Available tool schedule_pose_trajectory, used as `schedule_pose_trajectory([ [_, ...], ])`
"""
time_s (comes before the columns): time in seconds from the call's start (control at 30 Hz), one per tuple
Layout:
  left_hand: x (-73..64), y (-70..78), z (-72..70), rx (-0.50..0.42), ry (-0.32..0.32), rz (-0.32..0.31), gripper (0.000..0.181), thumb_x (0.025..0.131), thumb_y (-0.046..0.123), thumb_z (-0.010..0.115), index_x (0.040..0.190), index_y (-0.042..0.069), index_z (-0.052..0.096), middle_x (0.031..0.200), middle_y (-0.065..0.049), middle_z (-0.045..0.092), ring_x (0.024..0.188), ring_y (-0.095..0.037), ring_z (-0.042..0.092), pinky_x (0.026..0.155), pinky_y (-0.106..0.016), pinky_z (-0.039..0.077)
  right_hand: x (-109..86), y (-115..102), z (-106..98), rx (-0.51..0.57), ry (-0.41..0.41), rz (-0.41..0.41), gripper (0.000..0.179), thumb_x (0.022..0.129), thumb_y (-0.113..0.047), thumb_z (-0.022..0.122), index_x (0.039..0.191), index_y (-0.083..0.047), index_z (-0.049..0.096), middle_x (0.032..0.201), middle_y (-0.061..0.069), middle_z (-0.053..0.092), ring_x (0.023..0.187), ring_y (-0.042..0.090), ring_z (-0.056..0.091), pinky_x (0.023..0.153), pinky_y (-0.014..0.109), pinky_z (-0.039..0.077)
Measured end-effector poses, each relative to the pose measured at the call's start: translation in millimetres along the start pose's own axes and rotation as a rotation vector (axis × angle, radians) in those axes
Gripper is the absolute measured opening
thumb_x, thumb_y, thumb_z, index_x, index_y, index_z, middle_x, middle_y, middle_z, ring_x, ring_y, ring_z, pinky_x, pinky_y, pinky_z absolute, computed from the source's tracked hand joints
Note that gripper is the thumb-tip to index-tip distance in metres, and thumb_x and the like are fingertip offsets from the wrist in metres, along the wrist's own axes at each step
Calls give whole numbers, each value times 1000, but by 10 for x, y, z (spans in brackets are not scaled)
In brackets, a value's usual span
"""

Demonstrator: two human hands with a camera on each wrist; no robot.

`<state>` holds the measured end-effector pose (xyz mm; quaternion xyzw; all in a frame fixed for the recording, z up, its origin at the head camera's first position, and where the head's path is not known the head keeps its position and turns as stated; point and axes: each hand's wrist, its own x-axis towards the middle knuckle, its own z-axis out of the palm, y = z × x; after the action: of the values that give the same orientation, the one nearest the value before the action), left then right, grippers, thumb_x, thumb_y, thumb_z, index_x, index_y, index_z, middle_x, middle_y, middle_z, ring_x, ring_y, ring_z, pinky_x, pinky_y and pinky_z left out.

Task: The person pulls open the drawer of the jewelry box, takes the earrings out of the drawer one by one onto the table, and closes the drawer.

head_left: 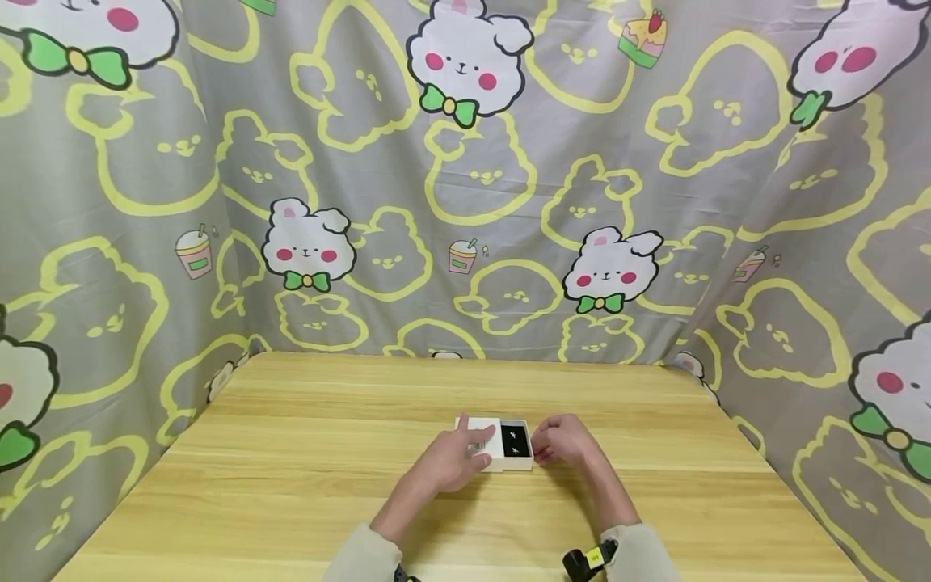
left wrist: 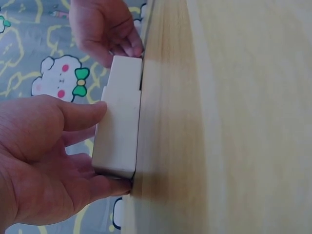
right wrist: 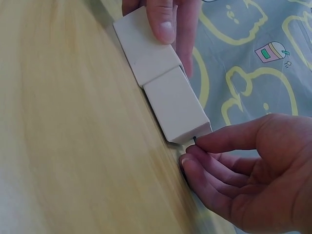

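A small white drawer-style jewelry box lies on the table, its drawer (head_left: pixel 518 464) (right wrist: pixel 178 105) slid partly out to the right of the sleeve (head_left: pixel 496 446) (left wrist: pixel 117 136). Inside the drawer, a black insert (head_left: pixel 507 443) carries two small silvery star-like pieces (head_left: pixel 513 436). My left hand (head_left: pixel 449 462) (left wrist: pixel 44 161) grips the sleeve, thumb along its near side and fingers across the top and at its left end. At the drawer's right end, my right hand (head_left: pixel 566 440) (right wrist: pixel 253 170) pinches a small dark pull tab (right wrist: pixel 195 140) between thumb and fingertips.
The light wooden table (head_left: pixel 327 404) reaches back to a grey curtain (head_left: pixel 393 186) with cartoon rabbits, which also hangs at both sides. A black wrist device (head_left: pixel 585 562) with a yellow label sits at the right cuff.
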<state>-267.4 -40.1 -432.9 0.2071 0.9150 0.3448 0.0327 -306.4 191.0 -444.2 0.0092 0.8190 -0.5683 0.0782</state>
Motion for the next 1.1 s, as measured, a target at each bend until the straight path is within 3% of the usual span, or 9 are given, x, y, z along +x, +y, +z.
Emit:
schedule_pose_trajectory([
  [0.33, 6, 6, -5, 12, -3, -14, 49, 99, 22, 66, 147, 16, 56, 158, -35, 28, 46, -6, 28, 97, -46, 49, 1, -23, -35, -39, -16, -10, 9, 81, 6, 64, 88, 11, 67, 72, 14, 68, 62, 21, 66, 63, 37, 60],
  [0.47, 9, -2, -16, 14, -8, -7, 50, 99, 22, 66, 147, 16, 56, 157, -34, 30, 46, -12, 45, 105, -51, 47, 15, -43, -43, -63, 2, -31, 7, 80, 6, 66, 86, 9, 68, 73, 14, 69, 64, 22, 66, 63, 37, 60],
  [0.57, 5, -5, -23, 22, -7, 1, 50, 99, 22, 67, 146, 15, 56, 156, -35, 32, 56, -22, 60, 109, -54, 43, 16, -60, -49, -92, 25, -43, 6, 80, 4, 67, 86, 7, 69, 74, 12, 69, 65, 21, 67, 64, 35, 59],
  [0.83, -4, 6, -19, 16, -19, -20, 50, 99, 24, 66, 147, 17, 55, 158, -34, 28, 50, -15, 52, 109, -55, 43, 0, -132, -49, -175, 142, -75, 5, 84, -2, 70, 87, 2, 72, 72, 11, 70, 63, 20, 65, 64, 32, 54],
  [0.9, -3, 12, -22, 15, -22, -24, 50, 99, 24, 66, 148, 17, 55, 158, -34, 27, 54, -18, 58, 110, -56, 42, -5, -164, -40, -165, 162, -85, 5, 85, -2, 71, 87, 2, 72, 73, 12, 70, 64, 19, 65, 66, 33, 56],
  [1.0, 6, 21, -29, 25, -17, -25, 50, 98, 24, 67, 147, 17, 56, 158, -34, 29, 81, -32, 72, 110, -55, 42, -22, -220, -26, -149, 183, -112, 5, 85, -2, 72, 86, 3, 73, 75, 13, 71, 66, 19, 66, 68, 36, 60],
  [1.1, 12, 29, -32, 32, -15, -29, 50, 98, 24, 68, 146, 17, 57, 158, -34, 29, 95, -38, 72, 108, -53, 44, -43, -269, -10, -148, 194, -135, 6, 84, -2, 72, 88, 3, 74, 77, 12, 72, 68, 20, 68, 69, 37, 60],
])
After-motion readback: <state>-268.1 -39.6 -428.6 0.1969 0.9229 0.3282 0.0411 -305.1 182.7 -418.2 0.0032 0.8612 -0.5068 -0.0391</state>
